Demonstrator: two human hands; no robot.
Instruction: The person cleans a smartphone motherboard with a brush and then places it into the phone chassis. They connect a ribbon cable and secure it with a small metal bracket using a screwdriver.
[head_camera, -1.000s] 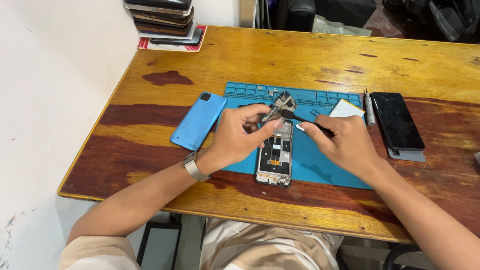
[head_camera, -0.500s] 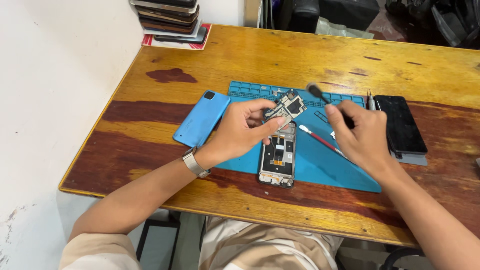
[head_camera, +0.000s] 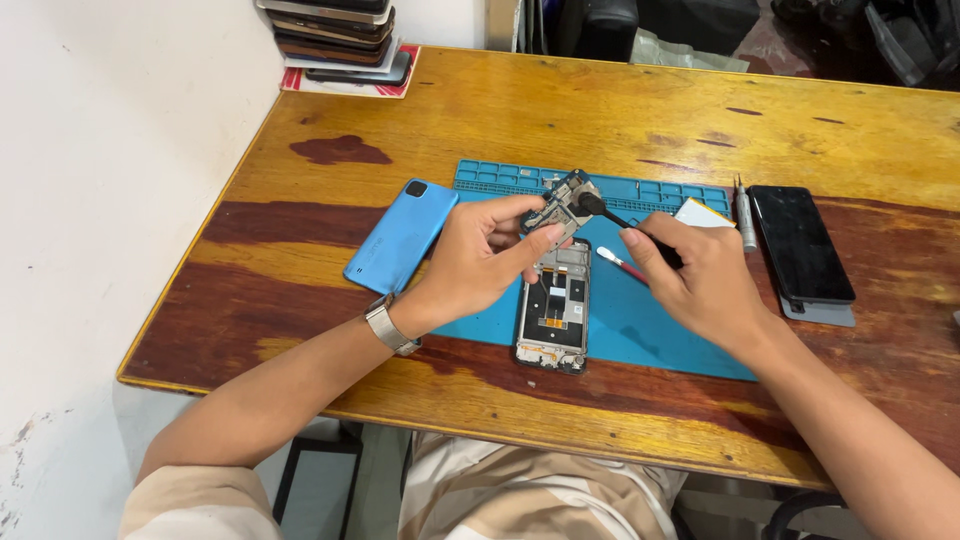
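My right hand (head_camera: 705, 280) has come back in from where it hovered half a second ago: the black brush (head_camera: 610, 214) it grips now has its tip right on the small circuit board (head_camera: 560, 205), where before the bristles stood off above and to the right of it. My left hand (head_camera: 480, 255) keeps the same pinch, thumb and fingers closed on that board, holding it up over the blue mat (head_camera: 640, 320) just above the top end of the opened phone (head_camera: 553, 308). The red-handled tool (head_camera: 620, 265) that showed whole on the mat a moment ago is now half under my right hand, only its pale tip and a bit of red shaft peeking out. The phone itself has not shifted: it lies face down on the mat with its back off, and inside the frame I see a dark cavity with flat parts and a pale patch, too small to tell apart. The row of little compartments (head_camera: 650, 188) along the mat's far edge looks the same as before; I cannot tell what sits in them. To the left, the blue back cover (head_camera: 400, 237) lies partly on the bench (head_camera: 560, 110); to the right, a screwdriver (head_camera: 744, 213) lies just beside a dark phone (head_camera: 800, 243), with a white card (head_camera: 702, 212) near it.
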